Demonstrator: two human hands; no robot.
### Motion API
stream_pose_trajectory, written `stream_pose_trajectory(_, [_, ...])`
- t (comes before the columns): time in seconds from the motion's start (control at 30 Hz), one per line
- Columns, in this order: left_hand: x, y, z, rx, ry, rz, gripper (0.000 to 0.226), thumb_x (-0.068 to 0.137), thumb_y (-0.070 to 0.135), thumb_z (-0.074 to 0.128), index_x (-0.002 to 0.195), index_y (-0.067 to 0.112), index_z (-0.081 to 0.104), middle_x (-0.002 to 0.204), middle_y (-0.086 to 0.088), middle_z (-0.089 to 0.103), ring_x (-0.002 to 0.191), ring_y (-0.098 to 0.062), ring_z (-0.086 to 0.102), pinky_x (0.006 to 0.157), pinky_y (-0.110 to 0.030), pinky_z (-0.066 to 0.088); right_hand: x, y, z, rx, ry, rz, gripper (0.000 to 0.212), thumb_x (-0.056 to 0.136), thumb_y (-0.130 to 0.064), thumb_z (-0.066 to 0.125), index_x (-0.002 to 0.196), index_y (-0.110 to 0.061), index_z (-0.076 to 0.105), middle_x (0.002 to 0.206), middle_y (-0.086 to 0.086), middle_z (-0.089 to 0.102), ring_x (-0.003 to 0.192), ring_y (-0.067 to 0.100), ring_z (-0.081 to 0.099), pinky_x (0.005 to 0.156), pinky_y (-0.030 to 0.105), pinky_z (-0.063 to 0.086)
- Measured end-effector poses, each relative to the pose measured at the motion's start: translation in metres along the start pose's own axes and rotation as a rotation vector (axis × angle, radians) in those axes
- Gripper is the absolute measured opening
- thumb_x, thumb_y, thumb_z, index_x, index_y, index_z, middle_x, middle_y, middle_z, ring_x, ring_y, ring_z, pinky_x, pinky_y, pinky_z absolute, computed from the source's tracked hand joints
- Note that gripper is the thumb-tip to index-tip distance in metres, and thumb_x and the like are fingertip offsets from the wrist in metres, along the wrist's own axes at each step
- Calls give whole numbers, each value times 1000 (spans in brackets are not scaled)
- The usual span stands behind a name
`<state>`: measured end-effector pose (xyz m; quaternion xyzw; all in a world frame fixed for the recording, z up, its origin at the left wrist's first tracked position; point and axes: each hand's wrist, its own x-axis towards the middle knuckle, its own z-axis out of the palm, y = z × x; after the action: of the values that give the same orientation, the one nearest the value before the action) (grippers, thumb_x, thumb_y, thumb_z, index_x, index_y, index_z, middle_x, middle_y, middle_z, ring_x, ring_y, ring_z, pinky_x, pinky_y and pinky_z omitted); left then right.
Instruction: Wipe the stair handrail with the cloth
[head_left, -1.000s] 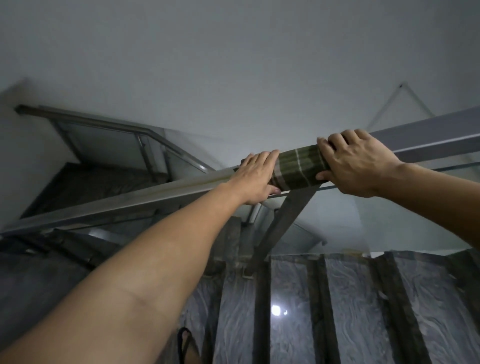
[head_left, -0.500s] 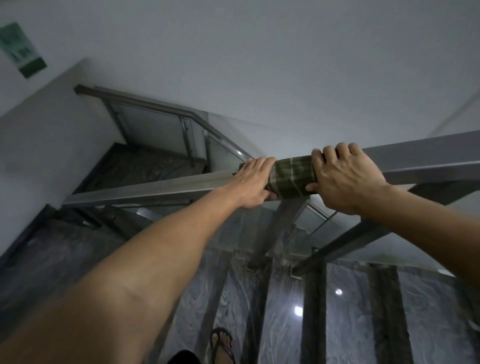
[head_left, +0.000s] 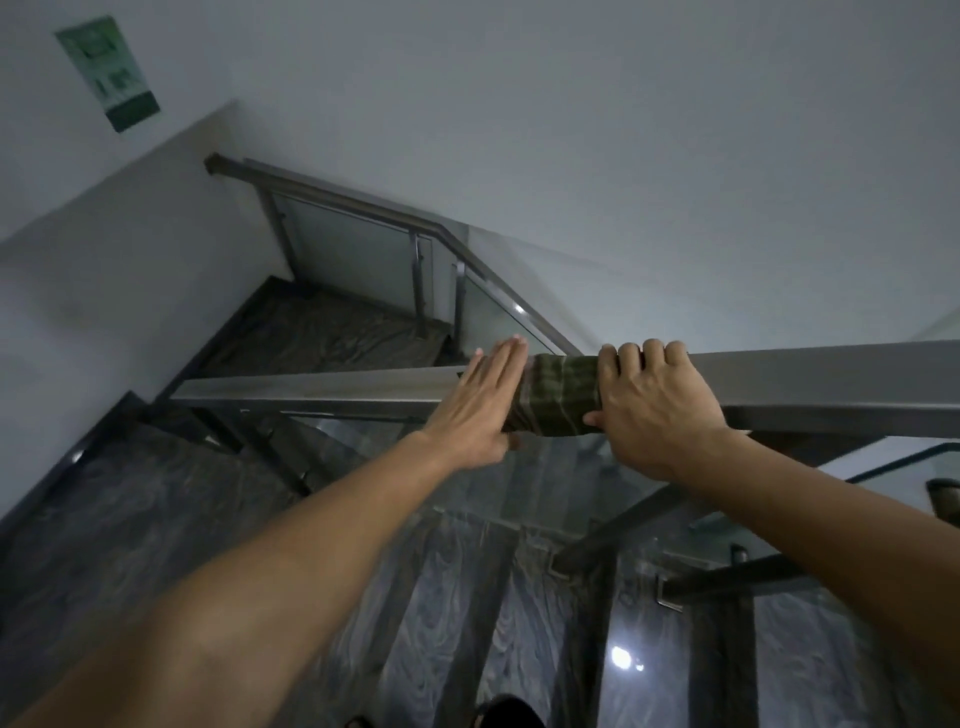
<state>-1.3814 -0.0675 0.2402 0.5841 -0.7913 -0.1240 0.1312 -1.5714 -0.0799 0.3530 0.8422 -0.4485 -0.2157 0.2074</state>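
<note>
Now | cloth (head_left: 563, 400) wrapped round handrail (head_left: 311, 389) | right hand (head_left: 652, 410) grips it; left hand (head_left: 480, 410) flat, fingers straight | risk: cloth bunches or slides off under one-sided pull

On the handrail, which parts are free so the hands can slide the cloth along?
Two bare stretches: from the left hand down to the handrail end above the steps, and from the right hand to the picture's right edge. It is crowded only in the middle, where both hands border the cloth wrapped around the rail.
</note>
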Motion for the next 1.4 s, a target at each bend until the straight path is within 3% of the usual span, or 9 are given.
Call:
stream_pose_trajectory(0.3, [-29, -111, 41, -58, 67, 2, 93, 81, 4, 58, 151, 9, -3, 162, -11, 1, 150, -22, -2, 123, -41, 2, 60, -91, 0, -4, 38, -23, 63, 90, -59, 26, 121, -7, 40, 108, 14, 57, 90, 29, 55, 80, 41, 47])
stream_pose_trajectory(0.57, [-39, -229, 54, -97, 26, -20, 94, 70, 16, 76, 145, 8, 20, 147, -14, 32, 138, -31, 31, 121, -43, 10, 133, -194, -4, 48, -1, -28, 65, 90, -58, 32, 126, -4, 38, 114, 17, 55, 97, 32, 54, 85, 44, 46])
stream_pose_trajectory(0.8, [-63, -340, 87, -64, 53, -56, 95, 68, 7, 75, 145, 12, 21, 148, -10, 31, 140, -26, 29, 121, -39, 7, 193, -284, -5, 104, -24, -35, 62, 92, -54, 35, 127, -4, 38, 118, 17, 53, 102, 32, 53, 90, 46, 44])
stream_pose_trajectory(1.03, [-89, -439, 110, -71, 48, -92, 92, 71, 13, 76, 145, 11, 22, 149, -10, 31, 140, -25, 28, 122, -40, 10, 254, -372, -4, 99, -40, -36, 66, 94, -51, 33, 132, 3, 34, 121, 21, 52, 105, 38, 51, 92, 50, 39])
stream_pose_trajectory(1.4, [-119, -553, 130, -74, 14, -120, 89, 71, 6, 72, 145, 9, 22, 149, -11, 30, 139, -28, 30, 122, -43, 11, 330, -479, -4, 110, -47, -41, 68, 93, -51, 33, 133, 4, 32, 122, 22, 51, 106, 38, 50, 93, 51, 39])
